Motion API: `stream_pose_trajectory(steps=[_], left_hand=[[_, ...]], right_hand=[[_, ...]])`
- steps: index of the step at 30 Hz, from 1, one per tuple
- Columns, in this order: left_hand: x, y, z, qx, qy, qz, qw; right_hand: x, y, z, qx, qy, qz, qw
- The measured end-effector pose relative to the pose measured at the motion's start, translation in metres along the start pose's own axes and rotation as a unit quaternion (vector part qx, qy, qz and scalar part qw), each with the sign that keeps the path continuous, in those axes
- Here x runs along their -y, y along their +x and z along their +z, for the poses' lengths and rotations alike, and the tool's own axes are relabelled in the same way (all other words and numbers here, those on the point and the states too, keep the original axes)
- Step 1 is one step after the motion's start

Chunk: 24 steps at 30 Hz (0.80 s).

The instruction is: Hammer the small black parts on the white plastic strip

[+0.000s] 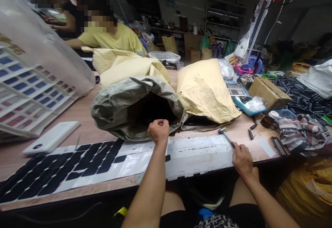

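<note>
My left hand [158,130] is closed, its fingers curled together in front of the dark mouth of a grey woven sack [111,100]. What those fingers hold, if anything, is hidden. My right hand [243,157] is wrapped round the handle of a small hammer [226,136], its metal head resting by the far edge of a pale flat board [197,157]. Left of the board lies a white sheet [140,156] with rows of black rounded pieces [55,165] on it. A second sack, cream-coloured [204,86], lies beyond the board with dark contents at its opening.
A white plastic basket [38,96] and a white power bank [52,138] stand at the left. On the right are a blue tray [250,107] with a calculator [235,90], a cardboard box [269,91], a small bottle [269,119] and checked cloth [301,134]. A person in yellow [116,41] sits opposite.
</note>
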<state>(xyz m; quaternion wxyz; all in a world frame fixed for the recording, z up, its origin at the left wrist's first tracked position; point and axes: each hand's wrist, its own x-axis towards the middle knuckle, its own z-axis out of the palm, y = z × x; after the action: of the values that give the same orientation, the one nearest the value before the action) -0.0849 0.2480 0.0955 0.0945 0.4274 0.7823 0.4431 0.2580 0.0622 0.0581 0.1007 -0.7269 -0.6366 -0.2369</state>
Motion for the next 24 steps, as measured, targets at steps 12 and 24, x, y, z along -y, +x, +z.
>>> stream_pose_trajectory(steps=[12,24], left_hand=[[0.02,0.03,0.031,0.194,0.172,-0.087,0.962],[0.034,-0.019,-0.003,0.024,-0.047,0.099,0.994]], right_hand=[[0.003,-0.003,-0.001,0.006,0.017,0.013,1.0],[0.004,-0.006,0.002,0.008,0.011,0.019,1.0]])
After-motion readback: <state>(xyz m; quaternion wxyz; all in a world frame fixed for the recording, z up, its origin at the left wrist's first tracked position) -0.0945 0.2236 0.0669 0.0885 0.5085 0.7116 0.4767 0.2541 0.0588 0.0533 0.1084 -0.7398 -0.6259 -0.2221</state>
